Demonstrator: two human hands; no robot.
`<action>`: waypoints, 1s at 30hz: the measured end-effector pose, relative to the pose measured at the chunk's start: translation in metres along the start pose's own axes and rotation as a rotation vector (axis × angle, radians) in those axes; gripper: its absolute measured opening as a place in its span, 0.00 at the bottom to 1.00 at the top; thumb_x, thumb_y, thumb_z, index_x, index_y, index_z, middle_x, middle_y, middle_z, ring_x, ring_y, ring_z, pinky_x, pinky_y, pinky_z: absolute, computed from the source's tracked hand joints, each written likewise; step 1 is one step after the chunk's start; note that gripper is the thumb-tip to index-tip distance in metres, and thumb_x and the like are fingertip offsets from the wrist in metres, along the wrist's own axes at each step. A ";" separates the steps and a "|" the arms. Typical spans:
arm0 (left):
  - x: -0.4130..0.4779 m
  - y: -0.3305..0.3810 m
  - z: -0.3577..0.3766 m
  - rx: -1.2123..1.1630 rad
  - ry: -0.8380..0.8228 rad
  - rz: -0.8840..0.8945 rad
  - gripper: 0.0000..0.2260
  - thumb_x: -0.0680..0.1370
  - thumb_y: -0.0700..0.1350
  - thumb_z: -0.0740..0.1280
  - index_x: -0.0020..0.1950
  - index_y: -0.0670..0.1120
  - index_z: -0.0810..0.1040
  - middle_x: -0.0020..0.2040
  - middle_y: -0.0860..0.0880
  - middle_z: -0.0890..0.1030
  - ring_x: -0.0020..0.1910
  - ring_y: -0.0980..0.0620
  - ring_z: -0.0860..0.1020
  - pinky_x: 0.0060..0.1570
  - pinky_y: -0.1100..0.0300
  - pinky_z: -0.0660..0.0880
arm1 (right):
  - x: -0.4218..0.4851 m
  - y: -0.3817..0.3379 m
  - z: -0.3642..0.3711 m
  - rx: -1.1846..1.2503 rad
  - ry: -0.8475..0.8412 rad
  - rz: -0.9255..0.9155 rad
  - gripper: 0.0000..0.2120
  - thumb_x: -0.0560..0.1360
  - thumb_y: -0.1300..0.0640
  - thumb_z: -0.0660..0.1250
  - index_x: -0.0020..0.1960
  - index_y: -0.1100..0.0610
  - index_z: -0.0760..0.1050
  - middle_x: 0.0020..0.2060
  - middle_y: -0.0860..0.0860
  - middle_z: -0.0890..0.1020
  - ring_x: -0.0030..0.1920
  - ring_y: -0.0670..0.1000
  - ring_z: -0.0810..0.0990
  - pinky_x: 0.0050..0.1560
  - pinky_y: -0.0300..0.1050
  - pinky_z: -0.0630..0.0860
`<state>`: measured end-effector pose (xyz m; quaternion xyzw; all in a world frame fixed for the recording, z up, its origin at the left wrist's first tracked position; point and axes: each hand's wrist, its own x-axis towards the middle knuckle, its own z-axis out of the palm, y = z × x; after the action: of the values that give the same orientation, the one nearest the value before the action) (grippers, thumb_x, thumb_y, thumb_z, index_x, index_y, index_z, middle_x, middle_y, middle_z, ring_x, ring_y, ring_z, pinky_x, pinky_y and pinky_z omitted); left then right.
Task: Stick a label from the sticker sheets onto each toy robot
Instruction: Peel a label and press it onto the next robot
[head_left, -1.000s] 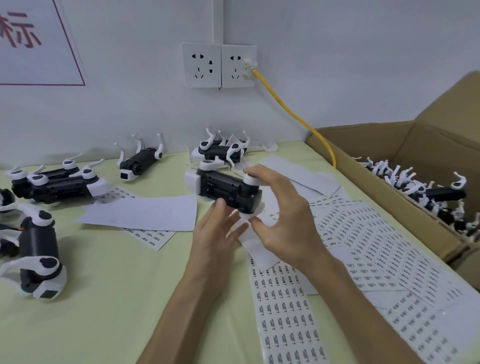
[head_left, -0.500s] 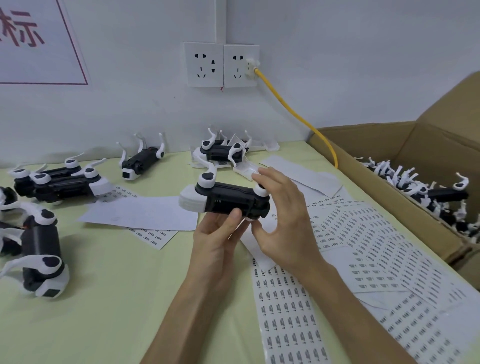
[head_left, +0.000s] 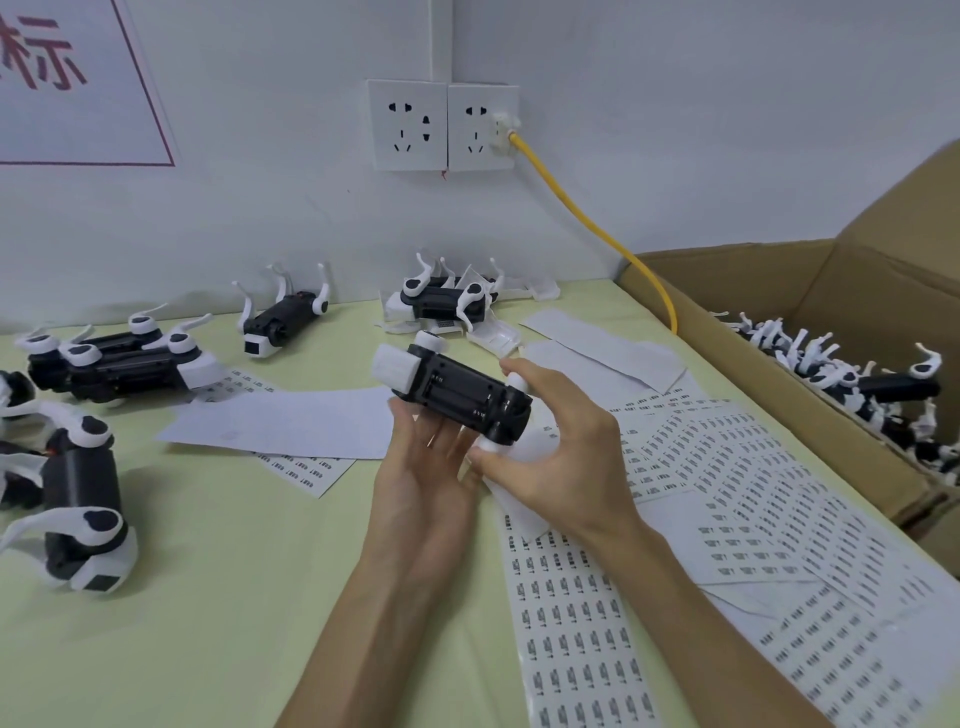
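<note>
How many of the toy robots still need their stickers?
I can't count exactly, because no stuck-on label is readable on any toy. Several toy robots on the table lie set aside, maybe done. One held toy robot is belly up between the left hand and right hand. The cardboard box holds a pile of robots, and the sticker sheets look mostly full, so plenty remains.

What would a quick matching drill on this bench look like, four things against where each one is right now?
Things:
1. held toy robot
2. yellow cable
3. cardboard box
4. sticker sheets

Places:
A. spread flat on the table, right of centre
B. at the table's right edge, with toy robots inside
C. running from the wall socket
D. between the left hand and right hand, above the table

Pairs: 1-D, 2-C, 3-B, 4-A
</note>
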<state>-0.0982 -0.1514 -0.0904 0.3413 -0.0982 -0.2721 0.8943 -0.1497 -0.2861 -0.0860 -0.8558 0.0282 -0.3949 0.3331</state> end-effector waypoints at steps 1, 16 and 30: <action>0.000 0.000 0.000 -0.013 -0.002 -0.010 0.22 0.83 0.61 0.58 0.68 0.50 0.80 0.65 0.50 0.83 0.67 0.51 0.80 0.62 0.54 0.73 | 0.000 0.000 0.000 -0.002 -0.008 0.013 0.34 0.62 0.52 0.81 0.67 0.50 0.76 0.58 0.42 0.81 0.60 0.41 0.80 0.61 0.40 0.76; 0.004 -0.002 -0.004 0.451 0.015 0.142 0.20 0.81 0.59 0.64 0.69 0.53 0.81 0.66 0.56 0.83 0.66 0.57 0.80 0.64 0.51 0.77 | 0.008 -0.016 -0.002 0.618 -0.043 0.615 0.17 0.73 0.45 0.71 0.50 0.58 0.81 0.43 0.59 0.83 0.42 0.59 0.82 0.47 0.51 0.81; 0.001 0.007 -0.002 0.046 0.037 -0.030 0.22 0.77 0.60 0.67 0.59 0.45 0.85 0.56 0.46 0.85 0.57 0.48 0.84 0.58 0.52 0.80 | 0.005 -0.015 -0.004 0.567 -0.321 0.470 0.21 0.66 0.41 0.73 0.56 0.49 0.82 0.43 0.52 0.86 0.43 0.55 0.84 0.46 0.44 0.81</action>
<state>-0.0938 -0.1464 -0.0869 0.3680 -0.0828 -0.2766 0.8838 -0.1519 -0.2778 -0.0715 -0.7509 0.0605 -0.1613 0.6376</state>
